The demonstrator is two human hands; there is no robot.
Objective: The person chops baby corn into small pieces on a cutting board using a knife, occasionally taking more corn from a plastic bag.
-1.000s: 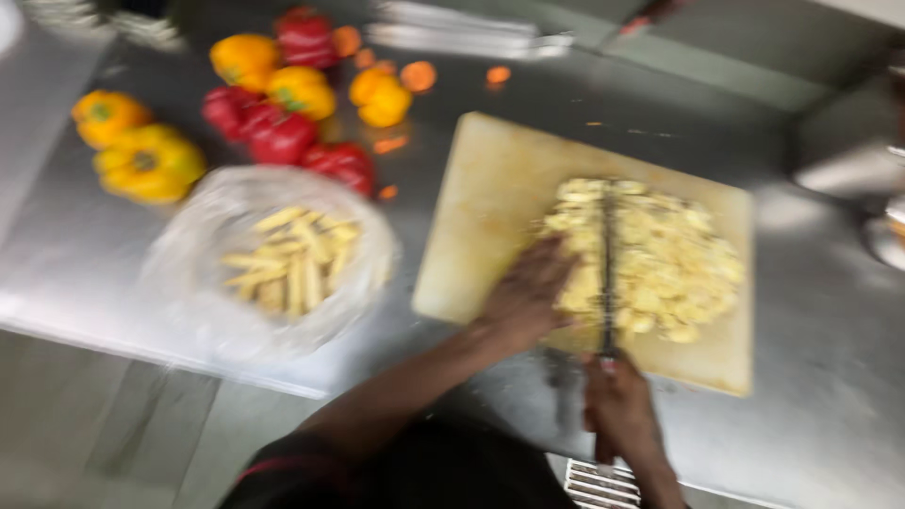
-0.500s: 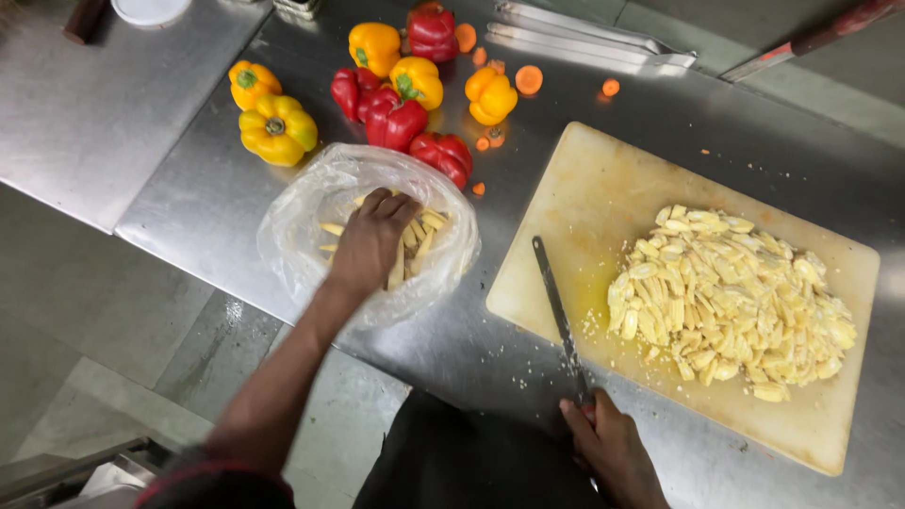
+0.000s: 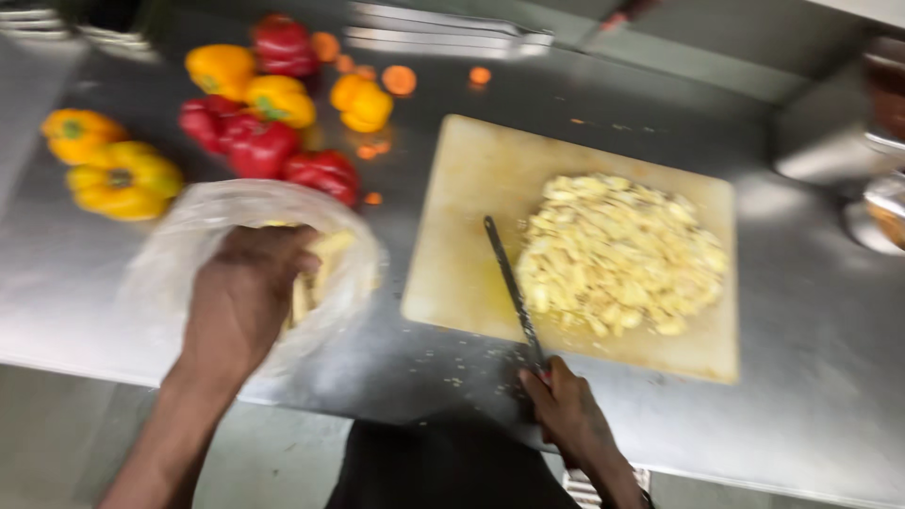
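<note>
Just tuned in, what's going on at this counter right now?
A person stands at a steel counter. The left hand is inside a clear plastic bag of pale vegetable sticks. The right hand holds a knife lying across the cutting board, beside a pile of chopped pieces. Bell peppers sit behind the bag.

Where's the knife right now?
In the head view, the knife lies on the cutting board's left part, beside the pile of chopped pieces, its handle in the right hand.

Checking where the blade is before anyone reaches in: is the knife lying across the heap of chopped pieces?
No, the knife lies on the cutting board beside the heap of chopped pieces, its handle in the right hand.
</note>
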